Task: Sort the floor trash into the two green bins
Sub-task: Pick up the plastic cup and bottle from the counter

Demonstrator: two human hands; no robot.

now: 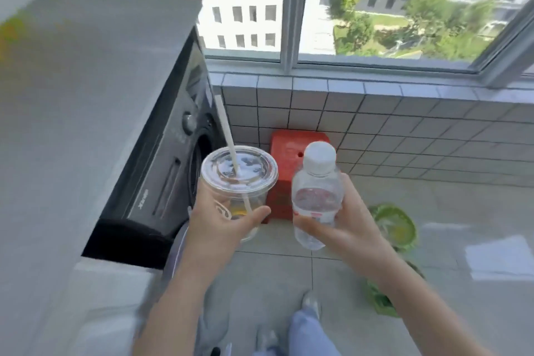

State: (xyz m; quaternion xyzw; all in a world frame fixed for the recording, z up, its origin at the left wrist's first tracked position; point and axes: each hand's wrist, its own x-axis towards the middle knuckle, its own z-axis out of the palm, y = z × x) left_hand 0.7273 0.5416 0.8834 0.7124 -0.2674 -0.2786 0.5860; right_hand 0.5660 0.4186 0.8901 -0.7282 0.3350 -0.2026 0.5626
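Head view: a person is standing on the tiled floor point(274, 269), carrying two pieces of trash up at chest height.

Largest, the dark washing machine point(161, 170) is sitting at left; two green bins point(396, 225) are waiting low at right, the nearer one half hidden behind the forearm. The left hand point(219, 225) is gripping a lidded plastic cup point(238, 179) with a straw; the right hand point(341, 228) is curling round a clear bottle point(316, 193). Residue in the cup could spill if tipped. Blur is obscuring what the bins are holding.
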